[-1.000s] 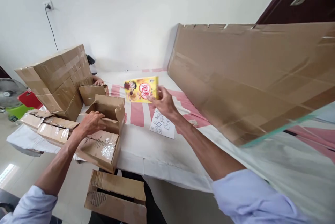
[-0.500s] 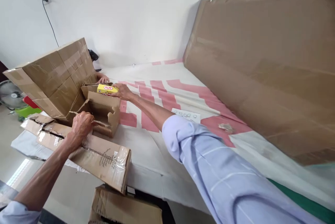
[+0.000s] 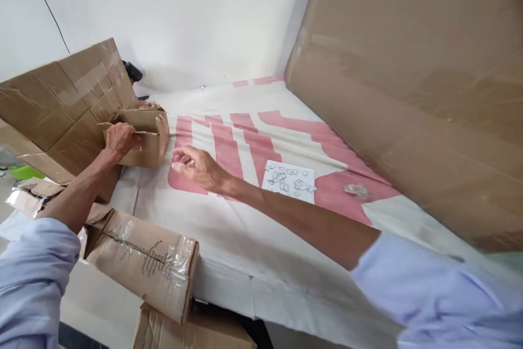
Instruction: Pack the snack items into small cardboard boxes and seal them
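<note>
My left hand (image 3: 120,140) grips the torn near edge of a small open cardboard box (image 3: 141,151), which stands on the cloth-covered table beside a wall of stacked cartons (image 3: 77,93). Its inside is mostly hidden from here. My right hand (image 3: 198,166) hovers over the cloth to the right of that box. It looks empty, its fingers loosely curled and apart. Behind the box, part of another person's hand (image 3: 152,105) shows at the far rim. No yellow packet is visible.
A taped long carton (image 3: 143,256) lies along the table's near edge, with another carton (image 3: 196,332) below. A sheet with drawn shapes (image 3: 289,180) and a crumpled clear scrap (image 3: 357,191) rest on the red-and-white cloth (image 3: 229,234). A large cardboard panel (image 3: 408,98) leans at right.
My right hand has let go of the yellow packet, which is out of sight, and drawn back from the box. My left hand has shifted the box away from the long carton. The view has turned slightly.
</note>
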`<state>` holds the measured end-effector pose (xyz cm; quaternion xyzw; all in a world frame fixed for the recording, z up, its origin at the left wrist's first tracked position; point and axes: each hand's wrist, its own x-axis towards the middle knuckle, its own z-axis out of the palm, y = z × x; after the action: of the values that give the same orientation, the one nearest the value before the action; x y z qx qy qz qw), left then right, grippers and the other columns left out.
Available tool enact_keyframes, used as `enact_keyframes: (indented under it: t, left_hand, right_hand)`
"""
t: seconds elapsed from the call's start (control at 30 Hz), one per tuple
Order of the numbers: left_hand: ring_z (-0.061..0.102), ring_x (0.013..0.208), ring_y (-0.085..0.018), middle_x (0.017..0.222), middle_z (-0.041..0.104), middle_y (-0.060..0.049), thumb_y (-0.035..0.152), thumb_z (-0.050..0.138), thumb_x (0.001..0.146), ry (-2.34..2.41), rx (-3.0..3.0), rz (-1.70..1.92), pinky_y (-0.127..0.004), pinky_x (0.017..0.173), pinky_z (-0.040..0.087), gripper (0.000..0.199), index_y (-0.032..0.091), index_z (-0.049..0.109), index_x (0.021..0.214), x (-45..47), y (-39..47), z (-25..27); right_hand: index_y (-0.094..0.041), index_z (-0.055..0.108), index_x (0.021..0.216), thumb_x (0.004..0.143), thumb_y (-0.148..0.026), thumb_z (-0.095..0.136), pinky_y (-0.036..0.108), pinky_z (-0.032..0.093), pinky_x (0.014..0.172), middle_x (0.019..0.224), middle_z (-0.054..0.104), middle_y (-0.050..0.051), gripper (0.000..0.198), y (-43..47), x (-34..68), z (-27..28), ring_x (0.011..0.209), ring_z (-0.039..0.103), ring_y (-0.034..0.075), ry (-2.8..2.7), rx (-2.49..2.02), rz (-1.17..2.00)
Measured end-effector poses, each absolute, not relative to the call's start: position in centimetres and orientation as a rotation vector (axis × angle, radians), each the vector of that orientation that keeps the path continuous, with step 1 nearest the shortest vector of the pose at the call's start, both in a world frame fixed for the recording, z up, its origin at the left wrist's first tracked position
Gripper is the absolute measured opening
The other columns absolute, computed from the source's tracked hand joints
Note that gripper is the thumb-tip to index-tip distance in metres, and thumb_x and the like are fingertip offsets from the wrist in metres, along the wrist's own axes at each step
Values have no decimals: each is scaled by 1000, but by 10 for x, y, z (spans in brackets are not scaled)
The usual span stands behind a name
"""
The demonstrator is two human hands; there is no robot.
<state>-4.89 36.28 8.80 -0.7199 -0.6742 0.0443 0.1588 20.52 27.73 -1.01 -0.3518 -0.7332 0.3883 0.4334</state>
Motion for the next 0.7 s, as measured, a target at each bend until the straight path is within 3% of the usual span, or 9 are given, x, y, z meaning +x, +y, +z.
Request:
enact_keyframes:
  t: [0.2,0.37,0.57,0.7]
  left_hand:
    - [71,120,-46,123,78,-24,37,86,78,-2027,-2040,281,-49,96,56,44,15,85,116,-55,346,81]
    - [72,119,-45,123,78,-26,43,73,93,-2079,-1963,242,-50,96,55,45,11,83,122,-60,335,63]
    - [68,125,-41,130,76,-23,46,56,106,-2035,-1930,136,-46,103,52,49,10,80,129,-57,358,78]
    - [64,132,-37,139,73,-18,43,53,109,-1985,-1975,72,-42,107,49,44,14,78,130,-61,352,79]
  right_hand:
    - [-23,64,135,100,-57,67,49,60,98,132,70,14,49,192,234,-36,114,70,27,-1826,-803,1145]
    - [-26,53,154,91,-72,77,57,55,114,142,64,15,82,149,245,-65,131,65,33,-1879,-683,1226]
    - [-29,14,178,69,-69,97,63,42,128,170,42,24,142,113,225,-105,157,45,42,-1924,-652,1214]
    - [-31,2,179,73,-65,96,64,40,130,174,37,23,146,97,220,-111,160,41,42,-1893,-668,1185]
